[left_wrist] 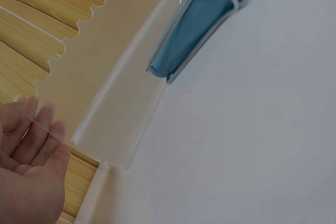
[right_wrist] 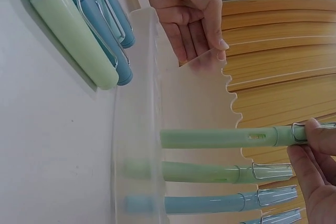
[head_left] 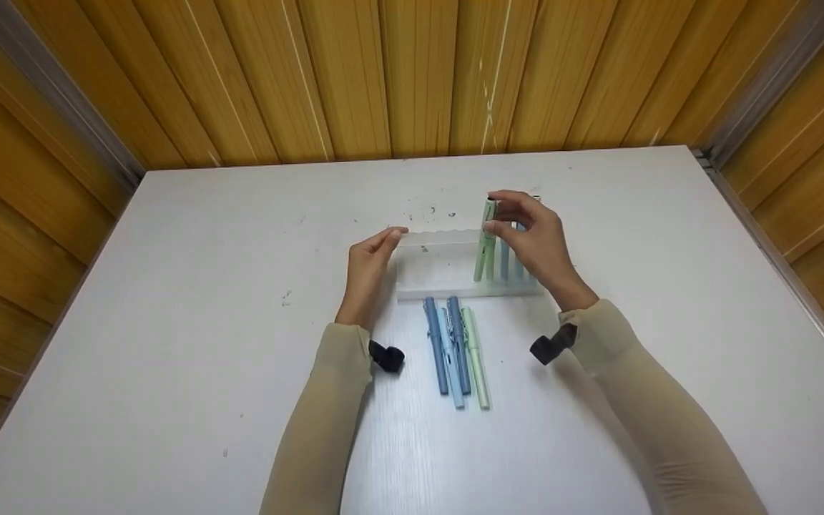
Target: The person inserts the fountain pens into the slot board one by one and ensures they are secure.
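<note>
My left hand (head_left: 369, 272) pinches the upper left corner of a frosted clear pen rack (head_left: 430, 294) with a scalloped back edge. With thumb and fingertips, my right hand (head_left: 537, 239) holds a green pen (right_wrist: 226, 137) near its clip end. The pen's other end is at the rack's front ledge, and it stands slightly tilted in the head view. Beside it another green pen (right_wrist: 205, 172) and a blue pen (right_wrist: 210, 205) stand in the rack, with a further blue pen (right_wrist: 283, 217) past them, partly hidden by my right hand in the head view.
In front of the rack, a dark blue pen (head_left: 435, 350), a light blue pen (head_left: 453, 368), a second dark blue pen (head_left: 459, 343) and a green pen (head_left: 478, 361) lie close together on the white table (head_left: 204, 322). A wood-patterned wall (head_left: 347, 79) rises behind it.
</note>
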Motion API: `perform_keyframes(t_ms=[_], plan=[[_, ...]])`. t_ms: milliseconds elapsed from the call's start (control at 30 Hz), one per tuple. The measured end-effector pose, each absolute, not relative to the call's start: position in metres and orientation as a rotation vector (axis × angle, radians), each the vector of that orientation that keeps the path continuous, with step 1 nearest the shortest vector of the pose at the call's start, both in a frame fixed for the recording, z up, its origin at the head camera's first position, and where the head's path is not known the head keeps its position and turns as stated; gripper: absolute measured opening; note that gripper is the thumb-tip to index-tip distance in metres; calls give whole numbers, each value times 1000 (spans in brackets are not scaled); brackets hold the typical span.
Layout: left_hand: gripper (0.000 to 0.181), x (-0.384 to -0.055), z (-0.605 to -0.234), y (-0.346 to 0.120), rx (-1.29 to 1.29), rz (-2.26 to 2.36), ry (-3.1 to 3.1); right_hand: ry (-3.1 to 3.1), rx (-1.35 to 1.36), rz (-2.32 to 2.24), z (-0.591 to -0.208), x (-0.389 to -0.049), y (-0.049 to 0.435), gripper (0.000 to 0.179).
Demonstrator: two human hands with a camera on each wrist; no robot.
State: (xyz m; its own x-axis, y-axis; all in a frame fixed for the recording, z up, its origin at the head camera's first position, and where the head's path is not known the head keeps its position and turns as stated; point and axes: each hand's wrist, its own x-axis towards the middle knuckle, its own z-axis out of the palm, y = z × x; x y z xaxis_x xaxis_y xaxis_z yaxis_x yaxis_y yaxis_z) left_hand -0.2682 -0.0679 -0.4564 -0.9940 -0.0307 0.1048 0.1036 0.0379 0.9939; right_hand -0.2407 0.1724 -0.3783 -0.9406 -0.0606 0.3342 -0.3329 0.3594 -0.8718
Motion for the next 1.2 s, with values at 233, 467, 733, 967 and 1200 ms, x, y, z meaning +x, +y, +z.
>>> perform_keyframes(t_ms=[233, 467, 733, 967, 1200], plan=[[33, -268, -458, -68, -67, -2149, -2164, -2372, 389, 1600, -387, -246, 174, 43], [33, -268, -457, -68, -57, -2139, -2176, -2388, 413, 1569, -402, -255, 177, 44], [34, -269, -458, -69, -68, -2084, -2222, -2428, 406, 1544, -405, -254, 176, 44], [33, -269, -458, -69, -96, -2096, -2196, -2461, 387, 1563, -406, -253, 176, 44], [35, -270, -458, -69, -84, -2108, -2193, -2453, 436, 1480, -407, -254, 176, 43]])
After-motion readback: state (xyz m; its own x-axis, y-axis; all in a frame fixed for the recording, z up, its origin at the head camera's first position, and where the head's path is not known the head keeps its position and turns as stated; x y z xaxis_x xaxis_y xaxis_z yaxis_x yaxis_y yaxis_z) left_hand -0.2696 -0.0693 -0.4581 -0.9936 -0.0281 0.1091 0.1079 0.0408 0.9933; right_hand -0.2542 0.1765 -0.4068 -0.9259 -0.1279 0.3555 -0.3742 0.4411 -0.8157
